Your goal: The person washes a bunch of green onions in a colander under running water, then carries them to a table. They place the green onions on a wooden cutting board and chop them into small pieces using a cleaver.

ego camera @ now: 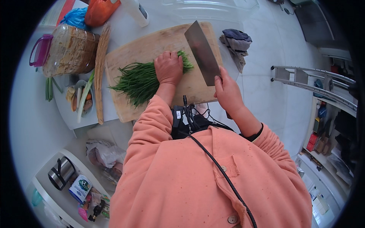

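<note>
On a wooden cutting board [119, 61] lies a bundle of long green leaves [137, 81], probably chives. My left hand [169, 68] presses down on the bundle near its cut-looking right end, with the fingers bent over it. My right hand [228, 91] grips a cleaver [203, 54] by its handle. The broad metal blade points up and away over the right part of the board, to the right of the leaves and apart from them. Whether the blade touches the board cannot be told.
Left of the board are a long bundle of dried stalks [102, 74], a big plastic jar with a purple lid [71, 50] and a bowl of vegetables [82, 98]. A crumpled cloth [236, 42] lies at right. A white bottle [135, 12] is behind the board. A ladder [313, 81] stands farther right.
</note>
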